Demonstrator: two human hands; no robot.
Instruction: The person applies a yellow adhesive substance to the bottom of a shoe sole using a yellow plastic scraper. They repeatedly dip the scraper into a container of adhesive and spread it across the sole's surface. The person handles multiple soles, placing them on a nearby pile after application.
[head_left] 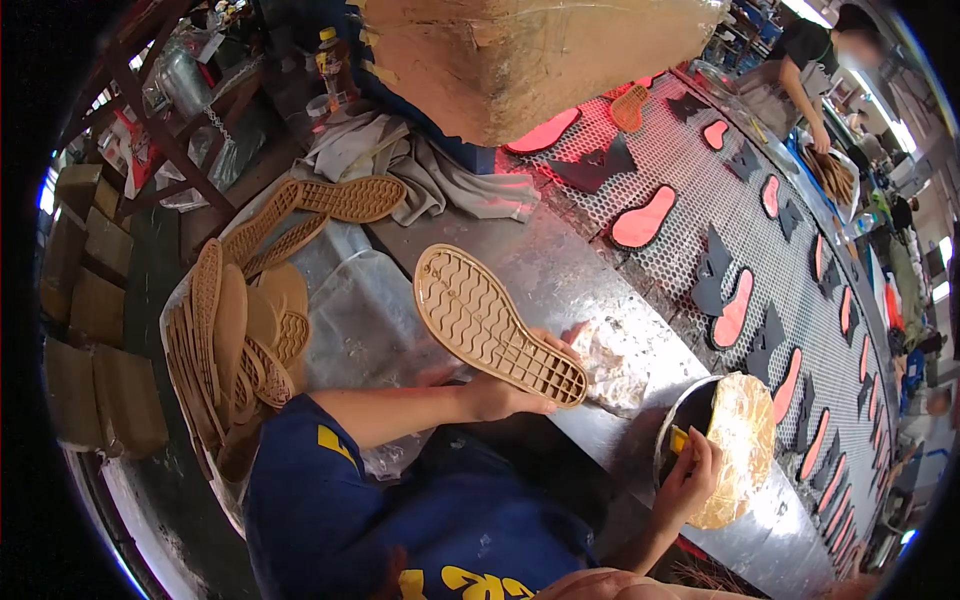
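Observation:
My left hand grips a tan rubber shoe sole by its narrower end. The sole's wavy-grooved tread faces up, and my fingers wrap beneath it. Lower right, my right hand is closed on a small yellow-handled tool at the mouth of a round metal pot. The tool's far end is hidden, so its kind does not show. A crinkled golden cover lies over the pot's right part. Left of my arm is a pile of similar tan soles.
A mesh conveyor on the right carries red-lit soles and dark cut pieces. A large cardboard-covered box overhangs the bench. Grey cloth and a bottle are behind the pile. Another person works at the far right.

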